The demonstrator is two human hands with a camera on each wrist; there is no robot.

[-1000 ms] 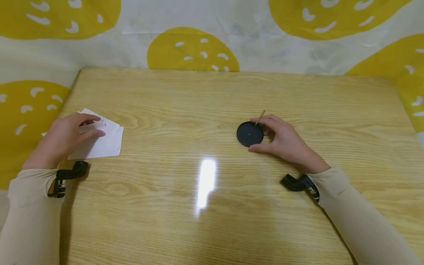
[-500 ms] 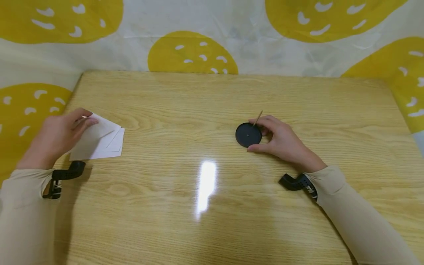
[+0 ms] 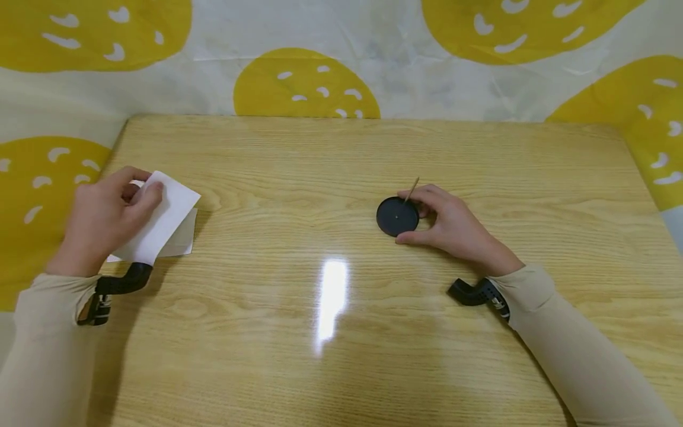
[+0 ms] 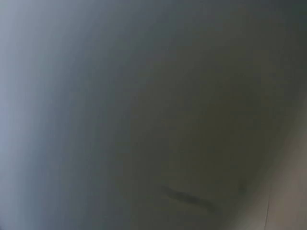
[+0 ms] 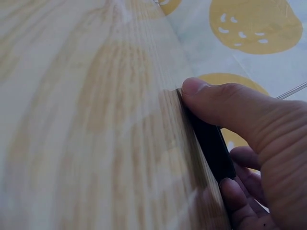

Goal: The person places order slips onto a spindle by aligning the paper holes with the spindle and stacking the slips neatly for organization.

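Note:
At the left of the table my left hand (image 3: 104, 216) pinches a white sheet of paper (image 3: 173, 204) between thumb and fingers and holds it raised and tilted. More white paper (image 3: 185, 234) lies beneath it, partly covered. To the right of the table's middle, my right hand (image 3: 453, 222) grips a shallow black round dish (image 3: 393, 222) by its rim, thumb on the near side. A thin wooden stick (image 3: 412, 188) slants up at the dish's far edge, next to the fingertips. The right wrist view shows the dish (image 5: 211, 146) edge-on, low over the wood. The left wrist view is dark and blurred.
The wooden table (image 3: 267, 237) carries a bright glare patch in the middle. A white cloth (image 3: 405, 59) with yellow shapes hangs behind and along the sides. Black wrist mounts (image 3: 125, 281) stick out from both sleeves.
My left hand has taken hold of a sheet and lifted it from the other paper, turning it up toward the camera. My right hand keeps its grip on the dish almost unmoved.

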